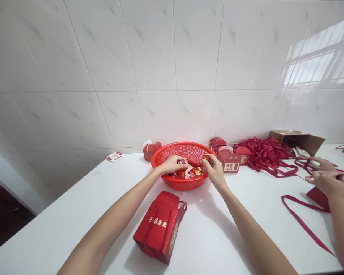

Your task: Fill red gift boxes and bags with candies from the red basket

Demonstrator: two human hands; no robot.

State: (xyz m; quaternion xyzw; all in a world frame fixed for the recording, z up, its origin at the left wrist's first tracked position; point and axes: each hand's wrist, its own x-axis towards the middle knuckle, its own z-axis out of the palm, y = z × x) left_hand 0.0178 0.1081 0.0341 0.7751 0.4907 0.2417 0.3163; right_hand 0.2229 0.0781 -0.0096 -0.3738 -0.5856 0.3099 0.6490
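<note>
A red plastic basket [183,186] stands near the wall with wrapped candies [191,172] in it. Reaching in over its left side, my left hand [172,165] is closed on a red and white wrapped candy [183,162]. On the right rim side my right hand [214,169] pinches a small red and gold wrapped candy [205,156] between thumb and fingers. Between my forearms a red gift box [157,225] with twisted cord handles and gold characters lies on the white table, its end flap sticking out. The lower part of the candy pile is hidden.
Small red boxes [229,160] stand right of the basket, another red box [151,150] behind its left. Beyond lie a heap of dark red ribbons [266,152] and an opened cardboard box [301,139]. Another person's hands [329,181] work at the right. A card [114,156] lies left.
</note>
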